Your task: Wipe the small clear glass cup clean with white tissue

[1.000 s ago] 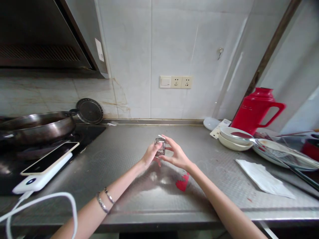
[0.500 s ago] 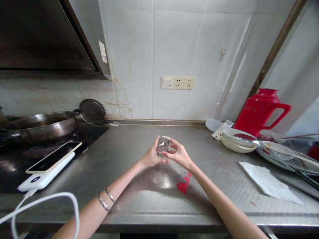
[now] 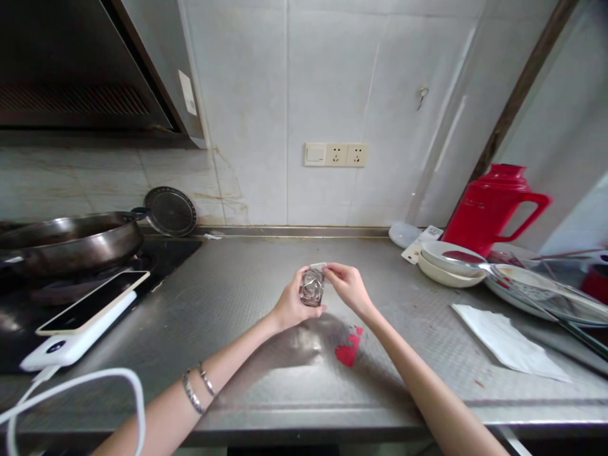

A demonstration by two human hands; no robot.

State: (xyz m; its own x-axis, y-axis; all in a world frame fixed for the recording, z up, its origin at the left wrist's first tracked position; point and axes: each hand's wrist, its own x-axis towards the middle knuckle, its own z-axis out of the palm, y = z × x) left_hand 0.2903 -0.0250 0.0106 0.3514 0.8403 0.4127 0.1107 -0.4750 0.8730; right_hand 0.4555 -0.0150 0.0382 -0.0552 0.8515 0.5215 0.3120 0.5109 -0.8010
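Note:
Over the middle of the counter, my left hand point(image 3: 291, 304) is closed around a small see-through block-like container point(image 3: 312, 288), with its thumb along the left side and a finger under the bottom edge. The container looks like clear glass or plastic with shiny, crinkled reflections; I cannot make out its contents. A white strip point(image 3: 318, 266) runs along its top. My right hand point(image 3: 349, 285) pinches the upper right corner at the end of this strip, its fingertips pressed together.
Below the hands, a red patch point(image 3: 349, 349) marks the steel counter point(image 3: 237, 278). To the left are a pan point(image 3: 80, 240) and a phone point(image 3: 95, 303) on a white power bank point(image 3: 76, 342). Bowls point(image 3: 449, 272), a red thermos point(image 3: 491, 209) and a white napkin point(image 3: 510, 342) lie right.
My right hand has moved from gripping the container's side to its upper right corner, uncovering its front. My left hand still holds it. The view has shifted slightly.

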